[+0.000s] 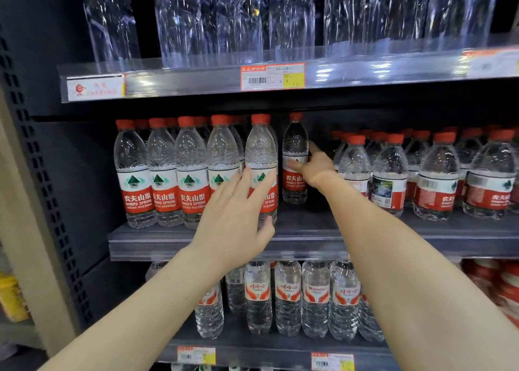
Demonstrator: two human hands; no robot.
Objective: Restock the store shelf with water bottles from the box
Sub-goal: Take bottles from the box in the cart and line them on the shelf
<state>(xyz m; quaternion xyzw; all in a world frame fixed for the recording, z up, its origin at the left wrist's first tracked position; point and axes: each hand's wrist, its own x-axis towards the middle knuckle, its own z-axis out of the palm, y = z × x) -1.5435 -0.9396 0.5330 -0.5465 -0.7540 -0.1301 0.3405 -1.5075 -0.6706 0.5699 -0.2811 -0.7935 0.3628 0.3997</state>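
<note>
Both bare forearms fill the lower frame: left forearm (134, 311) from lower left, right forearm (415, 264) from lower right, both reaching up to the middle shelf (323, 242).

Left hand (236, 205) at frame centre, on the front bottle (261, 151). Its fingers (245, 178) lie fairly straight across the red-white label and the thumb hooks round the lower right side, so it holds that bottle. Bottle upright, near the shelf's front lip, last in the left row (160, 174) of same-brand red-cap bottles, just beside its neighbour.

Right hand (313, 171) just right of centre, wrapped on the rear bottle (295, 143): thumb across the label front, fingers round the right side (only tips visible). That bottle is upright and set further back, in the gap between the left row and the smaller bottles (393, 174) at right. Can't tell if its base is on the shelf or just off it.

Top of frame: clear bottles (238, 19), blurred, with a price tag (272, 77) on the rail below them. Bottom centre: another brand's bottles (288, 297).
</note>
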